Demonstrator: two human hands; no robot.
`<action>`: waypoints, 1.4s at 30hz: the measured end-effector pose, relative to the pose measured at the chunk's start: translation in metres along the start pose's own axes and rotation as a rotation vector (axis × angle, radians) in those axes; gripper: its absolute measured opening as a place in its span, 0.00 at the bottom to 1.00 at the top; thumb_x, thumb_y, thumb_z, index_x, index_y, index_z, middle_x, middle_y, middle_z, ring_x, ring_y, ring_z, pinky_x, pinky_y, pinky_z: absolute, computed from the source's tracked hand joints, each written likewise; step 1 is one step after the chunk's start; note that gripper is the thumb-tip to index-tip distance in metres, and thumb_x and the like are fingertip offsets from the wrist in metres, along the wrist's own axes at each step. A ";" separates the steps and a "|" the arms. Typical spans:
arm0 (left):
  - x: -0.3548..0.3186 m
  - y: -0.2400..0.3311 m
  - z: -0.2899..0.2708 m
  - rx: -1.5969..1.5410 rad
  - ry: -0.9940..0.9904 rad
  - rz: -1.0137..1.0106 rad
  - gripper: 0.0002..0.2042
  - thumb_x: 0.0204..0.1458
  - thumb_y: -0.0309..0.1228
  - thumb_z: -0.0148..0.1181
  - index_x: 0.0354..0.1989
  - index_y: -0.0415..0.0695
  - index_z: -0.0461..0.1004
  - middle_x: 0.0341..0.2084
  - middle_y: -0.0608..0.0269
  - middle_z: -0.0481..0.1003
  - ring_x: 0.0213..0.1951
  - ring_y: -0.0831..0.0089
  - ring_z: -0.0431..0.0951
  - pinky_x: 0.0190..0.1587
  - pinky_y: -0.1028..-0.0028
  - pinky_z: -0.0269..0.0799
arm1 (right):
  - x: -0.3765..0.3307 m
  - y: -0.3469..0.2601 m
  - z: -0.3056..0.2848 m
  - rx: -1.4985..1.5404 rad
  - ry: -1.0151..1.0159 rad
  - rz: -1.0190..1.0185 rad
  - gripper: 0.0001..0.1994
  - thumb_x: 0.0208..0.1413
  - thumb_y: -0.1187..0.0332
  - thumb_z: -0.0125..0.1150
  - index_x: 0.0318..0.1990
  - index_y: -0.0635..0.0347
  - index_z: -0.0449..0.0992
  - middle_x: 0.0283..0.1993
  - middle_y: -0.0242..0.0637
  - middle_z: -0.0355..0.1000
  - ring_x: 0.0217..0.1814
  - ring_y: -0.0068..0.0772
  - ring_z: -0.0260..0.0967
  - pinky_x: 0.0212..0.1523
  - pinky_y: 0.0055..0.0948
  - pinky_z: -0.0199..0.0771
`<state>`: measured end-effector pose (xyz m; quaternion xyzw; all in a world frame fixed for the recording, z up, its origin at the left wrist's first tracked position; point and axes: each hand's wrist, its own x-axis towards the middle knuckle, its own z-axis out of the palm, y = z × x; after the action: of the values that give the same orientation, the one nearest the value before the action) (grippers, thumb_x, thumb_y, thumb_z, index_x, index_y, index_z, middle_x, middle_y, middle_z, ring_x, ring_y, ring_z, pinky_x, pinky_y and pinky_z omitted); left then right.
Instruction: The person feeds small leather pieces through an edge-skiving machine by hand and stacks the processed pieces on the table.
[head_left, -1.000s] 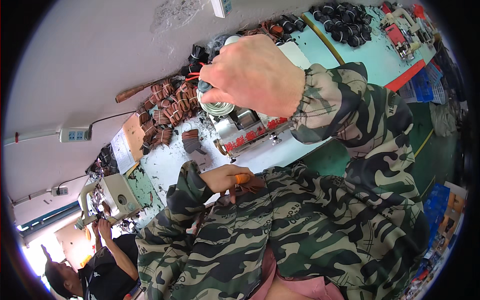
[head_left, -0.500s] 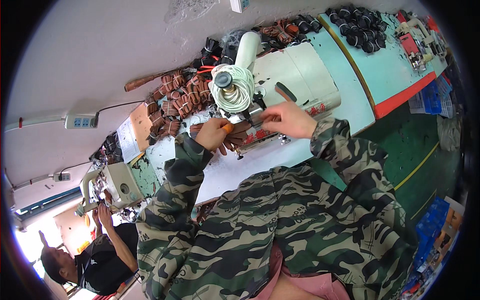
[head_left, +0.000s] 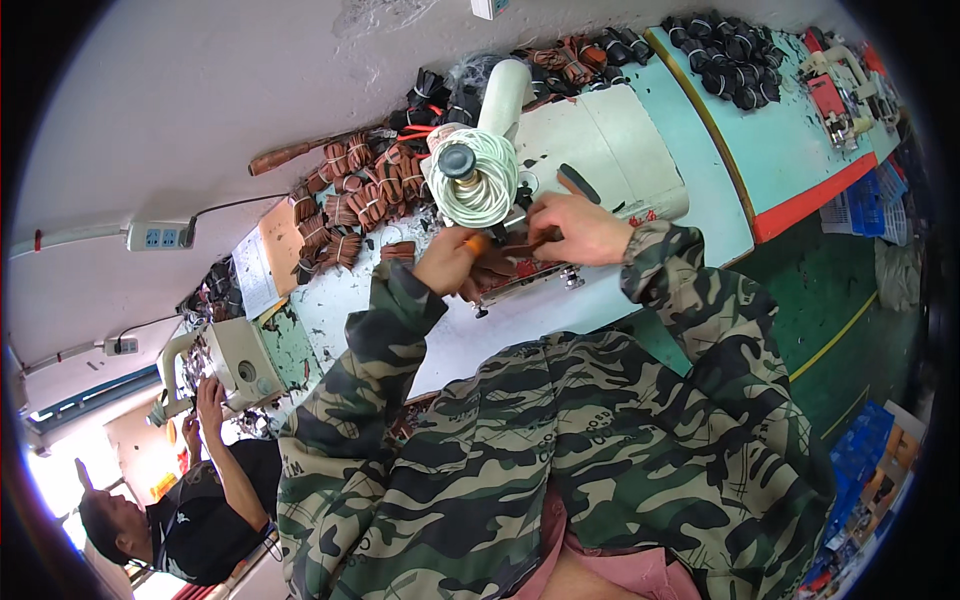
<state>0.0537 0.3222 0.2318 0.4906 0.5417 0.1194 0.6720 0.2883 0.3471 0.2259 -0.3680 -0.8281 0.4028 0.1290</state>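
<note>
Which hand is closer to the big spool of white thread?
The left hand, just below the spool of white thread. The right hand is a little farther, off to the spool's right, at the brown piece under the sewing machine.

Brown piece (head_left: 505, 262) mostly covered by left hand (head_left: 450, 262) and right hand (head_left: 580, 228), needle area hidden behind thread spool (head_left: 470, 180), co-worker (head_left: 190, 500) cut off by rim

Even, bright daylight fills the scene, strongest at the lower left, where a doorway (head_left: 55, 470) blows out to white. Shadows are soft. Fisheye distortion bends the bench (head_left: 800, 150) edges, and the rim darkens to black.
</note>
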 end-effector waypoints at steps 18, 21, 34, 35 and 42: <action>-0.016 -0.009 0.000 0.204 0.342 0.142 0.09 0.54 0.24 0.46 0.34 0.33 0.73 0.14 0.56 0.73 0.12 0.73 0.75 0.13 0.74 0.69 | -0.018 -0.012 0.024 -0.080 0.209 0.364 0.18 0.42 0.65 0.64 0.40 0.59 0.66 0.29 0.44 0.73 0.34 0.49 0.72 0.35 0.45 0.69; -0.021 -0.013 0.002 0.138 0.290 0.086 0.10 0.56 0.27 0.48 0.35 0.33 0.73 0.15 0.58 0.73 0.13 0.73 0.75 0.14 0.76 0.68 | -0.017 -0.014 0.042 -0.130 0.387 0.431 0.20 0.42 0.61 0.67 0.39 0.58 0.66 0.25 0.43 0.73 0.30 0.49 0.72 0.30 0.42 0.69; -0.007 -0.010 0.085 0.146 0.289 0.277 0.08 0.56 0.27 0.50 0.38 0.33 0.68 0.18 0.56 0.75 0.13 0.73 0.74 0.11 0.77 0.65 | -0.032 -0.018 0.057 -0.039 0.566 0.425 0.14 0.54 0.58 0.55 0.31 0.63 0.68 0.21 0.49 0.71 0.28 0.54 0.71 0.29 0.46 0.70; 0.000 -0.010 0.086 -0.001 0.252 0.216 0.09 0.56 0.28 0.50 0.39 0.34 0.67 0.18 0.55 0.75 0.13 0.73 0.74 0.11 0.77 0.64 | -0.031 -0.013 0.059 -0.039 0.567 0.424 0.14 0.54 0.58 0.55 0.31 0.63 0.68 0.21 0.49 0.71 0.28 0.54 0.71 0.29 0.46 0.70; 0.008 -0.020 0.087 -0.361 0.036 0.064 0.10 0.59 0.31 0.46 0.43 0.39 0.68 0.18 0.56 0.74 0.12 0.73 0.73 0.10 0.82 0.61 | -0.039 -0.014 0.053 0.085 0.459 0.402 0.15 0.56 0.58 0.53 0.31 0.64 0.68 0.23 0.51 0.70 0.28 0.56 0.69 0.28 0.45 0.68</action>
<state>0.1231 0.2719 0.2055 0.3767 0.5075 0.2447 0.7353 0.2818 0.2830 0.2055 -0.5998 -0.6704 0.3610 0.2457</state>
